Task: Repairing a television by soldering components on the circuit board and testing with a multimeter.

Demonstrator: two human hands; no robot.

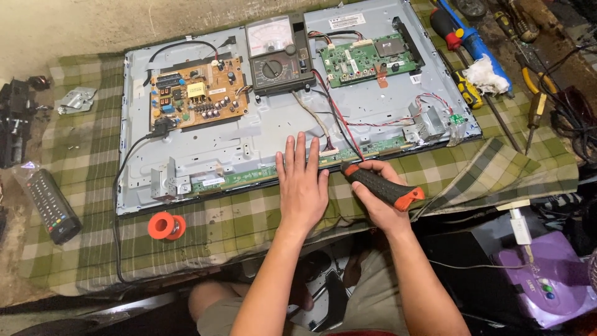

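Black-handled screwdriver with an orange collar and butt (382, 186) is clenched in the right hand (379, 196), tip at the near edge of the opened grey metal television back panel (273, 124). Left hand (303, 180) lies flat and open on that edge, holding nothing. Best kept pressing, I judge, with the tool upright.

Pretty even overhead light, sharp focus, soft shadows under the hands, dim down by the bottom corners.

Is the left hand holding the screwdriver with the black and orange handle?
No, the left hand lies flat and empty on the panel edge, while the right hand grips the screwdriver.
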